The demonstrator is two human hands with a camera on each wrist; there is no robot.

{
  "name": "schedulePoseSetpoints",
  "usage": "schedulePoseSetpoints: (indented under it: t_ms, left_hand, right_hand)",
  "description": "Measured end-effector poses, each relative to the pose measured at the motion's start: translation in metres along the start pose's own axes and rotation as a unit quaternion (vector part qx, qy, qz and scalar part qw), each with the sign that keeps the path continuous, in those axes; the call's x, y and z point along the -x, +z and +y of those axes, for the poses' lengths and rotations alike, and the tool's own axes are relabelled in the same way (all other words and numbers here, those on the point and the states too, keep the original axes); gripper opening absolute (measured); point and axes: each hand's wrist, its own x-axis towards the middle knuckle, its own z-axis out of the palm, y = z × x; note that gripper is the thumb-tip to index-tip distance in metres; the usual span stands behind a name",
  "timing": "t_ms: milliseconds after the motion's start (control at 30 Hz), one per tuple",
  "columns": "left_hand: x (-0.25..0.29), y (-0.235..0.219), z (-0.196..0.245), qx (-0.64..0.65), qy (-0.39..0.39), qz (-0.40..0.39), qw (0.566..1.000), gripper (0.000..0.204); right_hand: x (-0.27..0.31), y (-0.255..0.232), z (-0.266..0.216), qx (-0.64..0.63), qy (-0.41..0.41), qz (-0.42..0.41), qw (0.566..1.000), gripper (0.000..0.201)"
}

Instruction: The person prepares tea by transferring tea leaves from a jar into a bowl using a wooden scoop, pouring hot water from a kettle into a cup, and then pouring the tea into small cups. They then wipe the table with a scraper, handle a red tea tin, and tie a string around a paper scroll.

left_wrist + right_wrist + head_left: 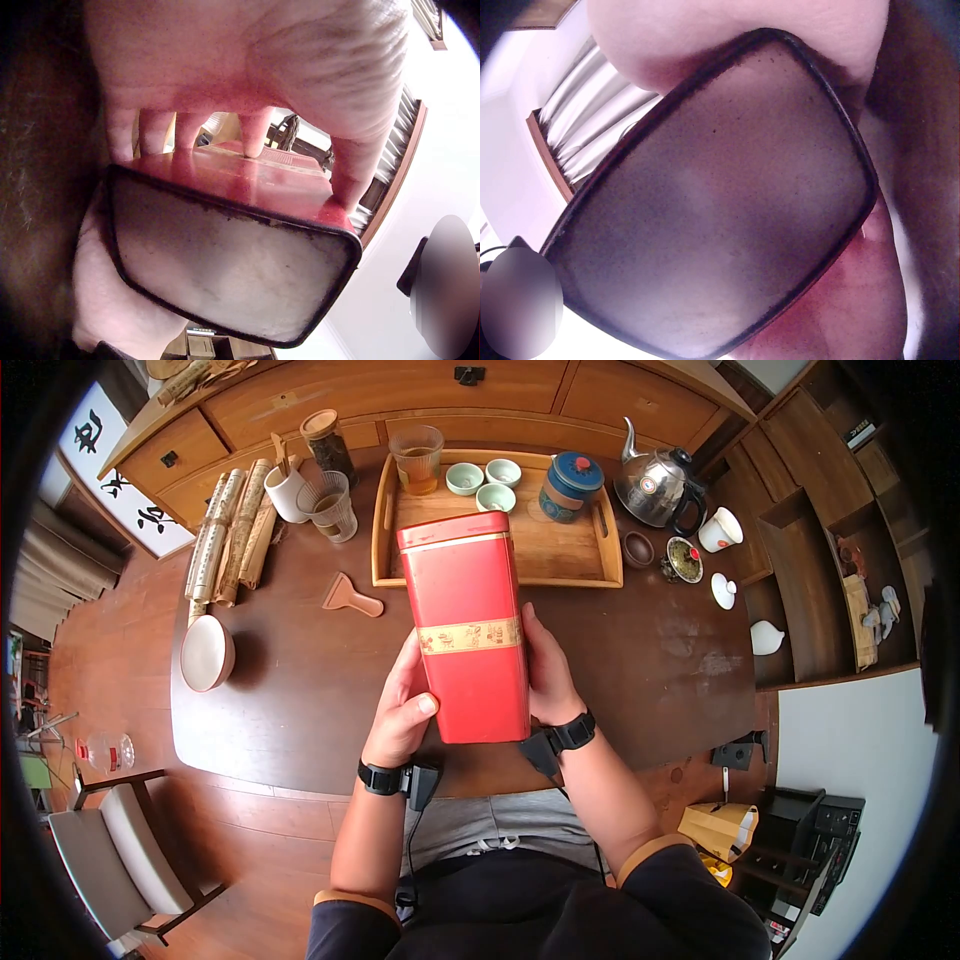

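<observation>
A tall red tin (470, 690) with a gold patterned band is held between both hands above the table's near side. My left hand (402, 705) grips its left side, the thumb on the near face; in the left wrist view the fingers of the left hand (247, 67) lie along the tin's red side (262, 184). On the tin's right side is my right hand (550, 670), its fingers partly hidden behind it. The tin's metal base (720, 195) fills much of the right wrist view, with the right hand (742, 37) against it.
Behind the tin lies a wooden tray (385, 540) with green cups (465, 479), a glass (417, 460) and a blue jar (571, 485). A kettle (655, 490) stands right; bamboo scrolls (235, 530), a bowl (207, 653) and a brown scraper-shaped piece (352, 596) are left.
</observation>
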Motion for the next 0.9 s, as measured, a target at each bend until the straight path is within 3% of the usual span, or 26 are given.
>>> schedulePoseSetpoints:
  t_ms: [900]
  left_hand:
    - [-0.0003, -0.0006, -0.0008, 0.003, 0.003, 0.003, 1.0, 0.12]
  right_hand:
    - [0.0025, 0.0029, -0.0015, -0.002, -0.003, -0.011, 1.0, 0.051]
